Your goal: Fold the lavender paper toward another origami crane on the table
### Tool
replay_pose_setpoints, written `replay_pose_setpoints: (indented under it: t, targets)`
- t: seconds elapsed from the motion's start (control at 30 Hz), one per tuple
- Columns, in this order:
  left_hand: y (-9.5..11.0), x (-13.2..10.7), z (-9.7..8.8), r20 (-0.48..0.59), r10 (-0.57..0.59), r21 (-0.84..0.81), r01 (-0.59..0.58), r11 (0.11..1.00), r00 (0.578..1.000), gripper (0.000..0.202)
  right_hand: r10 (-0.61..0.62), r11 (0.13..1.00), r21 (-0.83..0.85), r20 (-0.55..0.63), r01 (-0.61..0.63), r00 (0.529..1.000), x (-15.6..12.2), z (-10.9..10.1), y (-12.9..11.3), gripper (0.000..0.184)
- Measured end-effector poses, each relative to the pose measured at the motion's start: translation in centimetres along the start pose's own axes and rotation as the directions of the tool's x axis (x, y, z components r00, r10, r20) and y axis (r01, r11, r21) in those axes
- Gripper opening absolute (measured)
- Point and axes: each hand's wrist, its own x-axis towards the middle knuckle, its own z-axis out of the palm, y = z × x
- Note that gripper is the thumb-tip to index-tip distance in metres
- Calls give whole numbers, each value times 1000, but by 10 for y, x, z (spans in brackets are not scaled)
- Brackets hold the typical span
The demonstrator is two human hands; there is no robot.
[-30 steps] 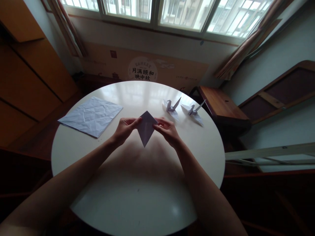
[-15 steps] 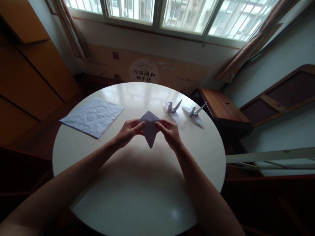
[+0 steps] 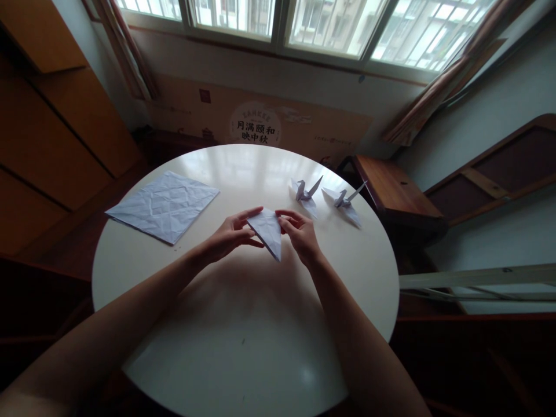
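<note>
Round table [image 3: 243,341] fills mid-frame below you. Creased sheet [image 3: 165,202] lies flat on it, left of centre. Your left hand [image 3: 228,234], centre frame, has thumb and fingers parted at the paper's left edge; firmness of hold, cannot tell. Your right hand [image 3: 300,233] pinches its right corner, fingertips closed. Two cranes [image 3: 344,201] stand right of upper centre. Folded paper [image 3: 268,227]: centre frame, above the table, between your hands, point down.
</note>
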Motion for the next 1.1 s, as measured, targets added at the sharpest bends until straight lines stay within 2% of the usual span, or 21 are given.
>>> replay_pose_setpoints:
  t: [0.1, 0.17, 0.27, 0.37, 0.43, 0.53, 0.67, 0.77, 0.9, 1.0, 1.1]
  targets:
    - [-4, 1, -1, 12, -4, 23, 4, 1000, 1000, 85, 6, 1000, 14, -31, -6, 999, 1, -1, 1, 45]
    - [-6, 3, -1, -22, 16, 44, -15, 999, 1000, 77, 16, 999, 35, -36, -15, 999, 1, -1, 2, 53]
    - [-7, 5, 0, -91, 58, 83, -50, 995, 994, 61, 45, 998, 43, 22, -46, 999, 1, -1, 2, 64]
    - [-6, 7, 1, -182, 103, 92, -87, 992, 978, 63, 61, 997, 47, 105, -66, 993, 0, 1, 3, 77]
    - [-4, 8, 1, -242, 115, 82, -98, 992, 964, 74, 63, 996, 56, 132, -71, 989, 0, 2, 4, 80]
    - [-1, 7, 1, -251, 98, 61, -85, 994, 963, 97, 34, 999, 18, 95, -36, 995, 1, 1, 6, 62]
    - [-2, 7, -2, -163, 26, 41, -19, 999, 986, 92, -31, 984, -177, 20, 34, 999, 3, -11, 6, 36]
    - [-3, 6, -5, -124, -63, 49, 70, 996, 990, 91, -64, 914, -397, 70, 86, 996, 2, -22, 3, 31]
    - [0, 5, -7, -192, -58, 134, 85, 987, 980, 91, -53, 720, -666, 224, 193, 973, -2, -31, 2, 28]
    - [3, 4, -8, -183, -9, 236, 53, 970, 983, 75, -51, 647, -728, 256, 227, 965, -3, -31, 5, 27]
    - [2, 5, -8, -188, 55, 269, -2, 963, 981, 59, -157, 638, -728, 193, 249, 969, -2, -28, 7, 30]
